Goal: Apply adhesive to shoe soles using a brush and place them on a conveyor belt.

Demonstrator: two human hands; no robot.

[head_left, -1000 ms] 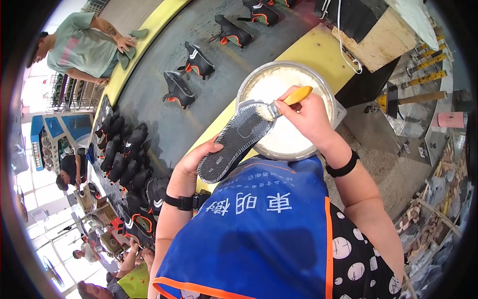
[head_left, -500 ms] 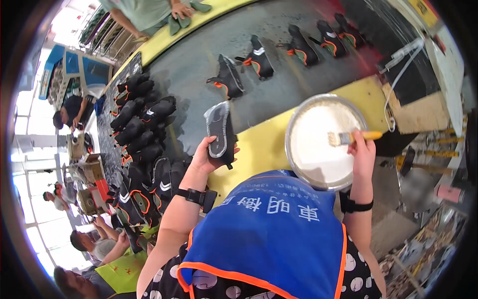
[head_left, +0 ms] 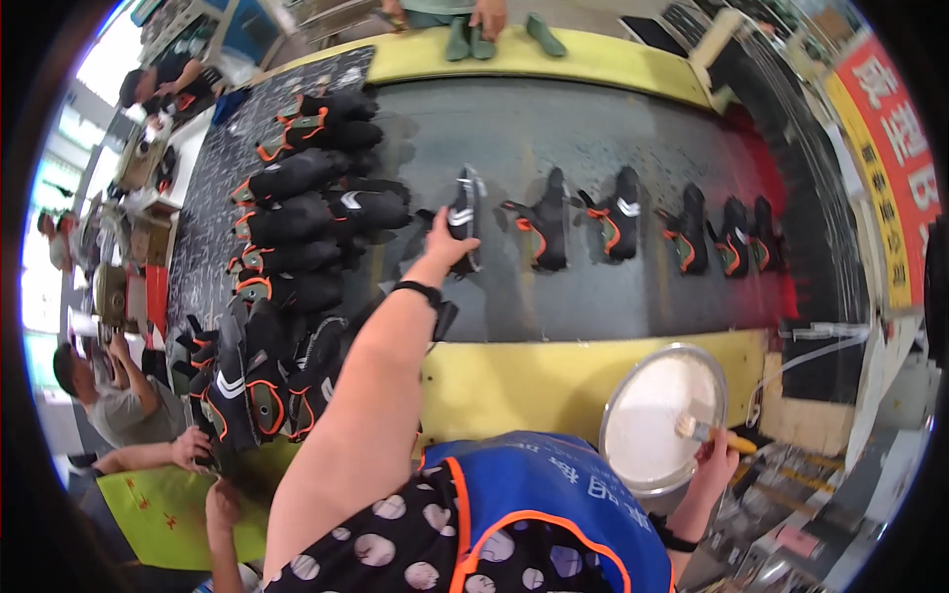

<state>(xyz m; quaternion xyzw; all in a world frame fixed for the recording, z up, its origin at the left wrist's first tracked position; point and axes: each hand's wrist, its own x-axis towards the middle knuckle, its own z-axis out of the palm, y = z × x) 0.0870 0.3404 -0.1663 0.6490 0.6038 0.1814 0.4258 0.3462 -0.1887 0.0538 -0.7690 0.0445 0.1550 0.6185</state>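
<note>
My left hand (head_left: 448,245) reaches far out over the dark conveyor belt (head_left: 494,306). It grips a black shoe upper (head_left: 466,203) with a pale chevron, the thumb out along one side; the fingers beneath are mostly hidden. At the lower right, my right hand (head_left: 716,463) is closed round the yellow handle of a paintbrush (head_left: 692,429). The bristles are over a round metal basin (head_left: 605,435) of white liquid. To the right of my left hand, several black uppers with orange trim, among them this upper (head_left: 549,222), stand in a spaced row on the belt.
A heap of black uppers (head_left: 297,227) lies left of the belt. Yellow boards (head_left: 514,381) edge it near and far. Across it, a person's hands (head_left: 487,15) are beside green foot forms (head_left: 458,40). Another worker's hands (head_left: 190,447) are close on my left.
My left hand has carried the upper forward from near my body to the belt, turning it chevron side up. My right hand keeps the brush over the basin. The view has swung round.
</note>
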